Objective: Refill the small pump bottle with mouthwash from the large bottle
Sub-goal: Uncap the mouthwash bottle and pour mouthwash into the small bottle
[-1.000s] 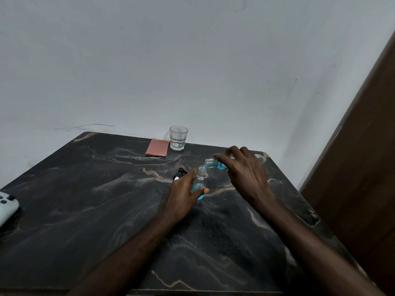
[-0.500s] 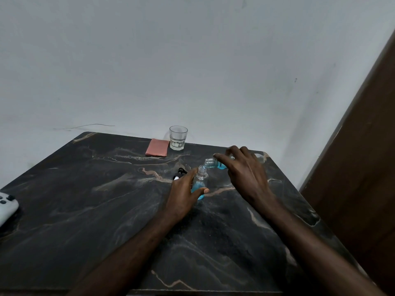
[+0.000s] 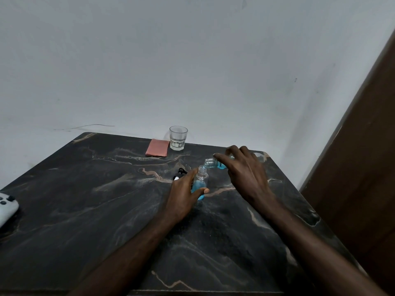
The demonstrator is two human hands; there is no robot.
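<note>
Mid-pour here. The small bottle (image 3: 200,184) stands upright on the table (image 3: 106,210) a bit right of center, with blue mouthwash filling roughly its lower half. The left hand (image 3: 183,193) comes in from 7 o'clock, thumb and fingers curled around the body, presumably so it can't tip or skate on the slick marble. The right hand (image 3: 243,176) reaches in from 5 o'clock, fingers wrapped over the big bottle (image 3: 215,163), which lies nearly flat with its neck pointing to 9 o'clock, right over the small one's mouth. Makes sense for a slow trickle. The pump (image 3: 179,174) sits just left of the left hand, out of the way. Glass (image 3: 178,138) and cloth (image 3: 157,147) sit at 12 o'clock, well apart.
</note>
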